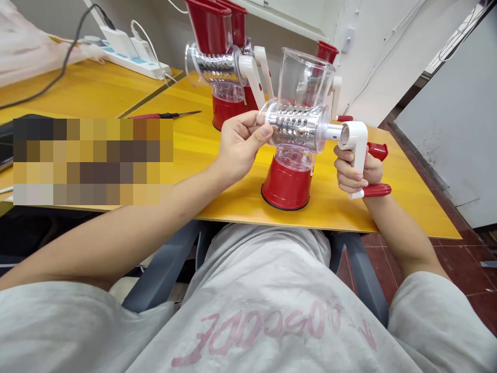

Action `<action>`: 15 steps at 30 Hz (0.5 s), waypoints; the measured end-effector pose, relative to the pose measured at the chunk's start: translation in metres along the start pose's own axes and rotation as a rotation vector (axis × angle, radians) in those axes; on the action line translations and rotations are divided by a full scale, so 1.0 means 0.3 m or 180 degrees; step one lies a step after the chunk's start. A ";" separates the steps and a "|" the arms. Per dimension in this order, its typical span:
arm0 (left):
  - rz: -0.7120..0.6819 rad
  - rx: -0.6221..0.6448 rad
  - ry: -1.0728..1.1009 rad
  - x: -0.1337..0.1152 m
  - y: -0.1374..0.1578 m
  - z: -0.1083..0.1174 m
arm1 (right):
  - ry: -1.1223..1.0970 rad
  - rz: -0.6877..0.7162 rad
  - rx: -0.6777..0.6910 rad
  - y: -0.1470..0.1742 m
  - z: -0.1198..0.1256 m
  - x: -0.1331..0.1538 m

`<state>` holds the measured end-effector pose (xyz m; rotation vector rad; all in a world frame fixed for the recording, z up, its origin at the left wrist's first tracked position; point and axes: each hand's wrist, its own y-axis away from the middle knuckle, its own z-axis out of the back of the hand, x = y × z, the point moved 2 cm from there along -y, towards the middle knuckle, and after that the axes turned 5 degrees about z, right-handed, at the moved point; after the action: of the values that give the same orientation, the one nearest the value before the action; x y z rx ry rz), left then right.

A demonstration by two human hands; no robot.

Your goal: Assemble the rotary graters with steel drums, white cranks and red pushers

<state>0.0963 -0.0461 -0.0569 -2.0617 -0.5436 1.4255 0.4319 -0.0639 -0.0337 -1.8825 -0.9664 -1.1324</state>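
Observation:
A rotary drum grater (285,184) with a red base and clear plastic body stands upright near the table's front edge. Inside its housing lies a perforated metal drum (295,124). My left hand (238,147) pinches the drum's open left end, thumb outside and fingers partly hidden by the clear rim. On the right side, my right hand (353,168) is wrapped round the white crank handle (356,135), whose red grip (376,190) points right. A pale shaft shows between crank and housing. The clear hopper on top holds nothing visible.
Behind stand more red-and-clear graters (229,111), one partly hidden by the hopper. A red-handled screwdriver (165,115) lies on the yellow table (217,204). At the back left are a power strip (135,65) and cables. A red piece (377,151) shows behind my right hand.

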 end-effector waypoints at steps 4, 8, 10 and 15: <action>0.0053 0.0026 -0.0006 0.000 0.001 -0.015 | 0.0199 0.0064 -0.0123 -0.022 -0.025 0.004; 0.0018 0.0045 0.0030 0.018 0.002 -0.018 | 0.0531 0.0178 -0.0412 -0.041 -0.057 0.006; 0.0005 0.0031 0.0046 0.027 0.005 -0.015 | 0.0617 0.0248 -0.0429 -0.046 -0.077 0.010; -0.0110 0.0066 -0.0017 0.034 0.014 -0.007 | 0.0589 0.0352 -0.0274 -0.045 -0.115 0.024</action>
<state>0.1017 -0.0432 -0.0663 -2.0232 -0.5617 1.4116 0.4096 -0.0856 -0.0124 -1.8369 -0.7128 -1.2733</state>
